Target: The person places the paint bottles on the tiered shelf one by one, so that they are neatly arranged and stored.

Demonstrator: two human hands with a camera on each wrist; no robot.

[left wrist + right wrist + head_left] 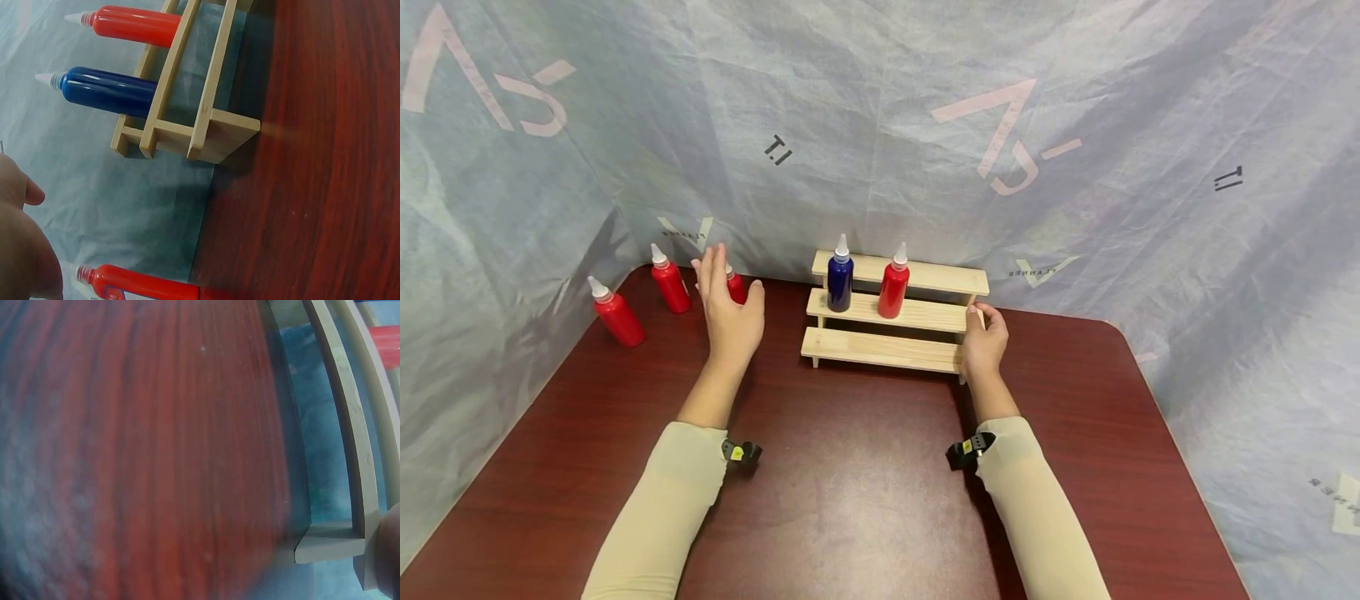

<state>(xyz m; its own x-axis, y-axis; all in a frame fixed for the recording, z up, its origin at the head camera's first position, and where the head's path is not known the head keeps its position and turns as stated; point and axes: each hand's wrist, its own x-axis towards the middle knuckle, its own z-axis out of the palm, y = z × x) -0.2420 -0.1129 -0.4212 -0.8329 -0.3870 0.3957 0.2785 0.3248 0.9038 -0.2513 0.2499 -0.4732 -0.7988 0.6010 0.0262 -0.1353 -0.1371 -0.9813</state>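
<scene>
Head: left hand [730,315], fingers straight, thumb spread, holding nothing, partly hiding one red bottle [736,290] on table [850,475]. Right hand [985,343] pinches right end of wooden rack [880,349]; blue bottle [840,286] and second red bottle [892,293] stand on its middle shelf [936,313]. Left wrist: left hand cut off, apart from rack. Right wrist: right hand at rack end, finger curl can't tell.

On the table [850,483], three bottles [672,287] are standing left of the rack [865,306]; two others [892,292] are occupying its middle shelf [934,314].
</scene>
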